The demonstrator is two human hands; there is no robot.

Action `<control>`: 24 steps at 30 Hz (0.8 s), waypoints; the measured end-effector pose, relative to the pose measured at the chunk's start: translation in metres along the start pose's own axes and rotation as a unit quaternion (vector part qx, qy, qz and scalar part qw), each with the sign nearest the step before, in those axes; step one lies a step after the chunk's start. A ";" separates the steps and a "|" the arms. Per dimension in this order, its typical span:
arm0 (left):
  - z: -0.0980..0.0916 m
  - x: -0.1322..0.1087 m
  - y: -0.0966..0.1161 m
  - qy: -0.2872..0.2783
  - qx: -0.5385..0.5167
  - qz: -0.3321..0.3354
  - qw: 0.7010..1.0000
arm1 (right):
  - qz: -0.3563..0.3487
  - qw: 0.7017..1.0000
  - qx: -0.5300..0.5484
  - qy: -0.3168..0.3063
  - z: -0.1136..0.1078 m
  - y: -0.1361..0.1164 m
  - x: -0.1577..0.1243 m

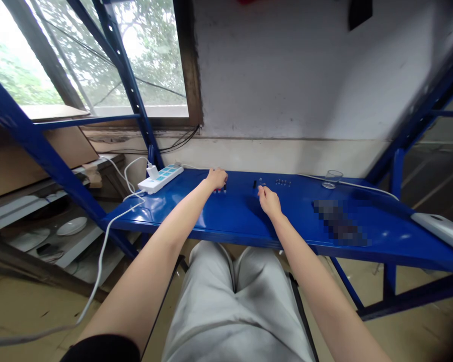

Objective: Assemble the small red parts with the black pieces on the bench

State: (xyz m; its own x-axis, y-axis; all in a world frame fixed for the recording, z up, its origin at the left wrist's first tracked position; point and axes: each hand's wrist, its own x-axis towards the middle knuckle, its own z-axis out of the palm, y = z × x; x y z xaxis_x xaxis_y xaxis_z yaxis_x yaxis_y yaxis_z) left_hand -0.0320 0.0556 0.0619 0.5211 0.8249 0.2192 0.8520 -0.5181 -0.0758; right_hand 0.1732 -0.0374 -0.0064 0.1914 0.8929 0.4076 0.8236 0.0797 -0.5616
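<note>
My left hand [216,178] rests on the blue metal shelf [234,216], fingers curled down over a few small dark upright parts [221,190]. My right hand [269,199] lies further right, its fingertips pinched at a tiny part on the surface. A small black piece [254,184] stands just left of those fingertips. A row of tiny dark parts [282,182] sits beyond, towards the wall.
A white power strip [160,178] with a plugged charger and white cable lies at the shelf's back left. A clear glass [331,178] stands at the back right. Blue rack posts [41,151] frame both sides. Plates [71,226] lie on a lower shelf to the left.
</note>
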 end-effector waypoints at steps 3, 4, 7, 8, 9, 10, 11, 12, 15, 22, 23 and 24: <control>0.001 0.001 -0.001 -0.002 0.003 -0.002 1.000 | 0.002 1.000 0.005 0.002 -0.001 0.000 0.000; 0.001 0.001 -0.001 -0.007 0.004 -0.005 1.000 | 0.003 1.000 0.006 0.004 -0.001 -0.001 0.000; -0.002 0.000 0.000 -0.025 0.003 -0.017 1.000 | 0.010 1.000 0.007 0.009 -0.003 -0.002 -0.001; -0.003 0.000 0.000 -0.029 0.001 -0.020 0.999 | 0.016 1.000 0.006 0.011 -0.003 -0.002 -0.001; -0.004 0.000 0.001 -0.030 -0.003 -0.022 0.999 | 0.024 1.000 0.005 0.015 -0.003 -0.002 -0.001; -0.006 0.000 0.002 -0.027 -0.007 -0.023 0.999 | 0.033 0.999 0.003 0.022 -0.004 -0.003 -0.001; -0.008 0.000 0.004 -0.018 -0.012 -0.022 1.000 | 0.045 0.998 0.002 0.032 -0.004 -0.003 -0.001; -0.009 -0.001 0.007 -0.004 -0.019 -0.017 1.000 | 0.057 0.997 0.002 0.046 -0.005 -0.003 0.000; -0.011 -0.002 0.019 0.059 -0.047 0.025 0.997 | 0.090 0.992 0.007 0.091 -0.006 -0.003 0.000; 0.024 -0.003 0.069 0.039 -0.138 0.053 0.988 | 0.061 0.991 -0.004 0.119 -0.002 0.002 0.003; 0.031 -0.002 0.076 0.017 -0.145 0.039 0.989 | 0.061 0.992 -0.013 0.111 -0.001 0.003 0.002; 0.039 0.000 0.081 0.002 -0.152 0.030 0.988 | 0.063 0.993 -0.021 0.101 0.000 0.004 0.002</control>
State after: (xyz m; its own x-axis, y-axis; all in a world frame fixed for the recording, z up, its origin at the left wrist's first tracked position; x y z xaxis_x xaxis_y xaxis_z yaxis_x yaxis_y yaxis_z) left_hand 0.0388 0.0221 0.0182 0.5691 0.7902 0.2273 0.7646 -0.6103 0.2072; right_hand 0.1770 -0.0353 -0.0073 0.3944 0.7872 0.4741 0.8072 -0.0502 -0.5881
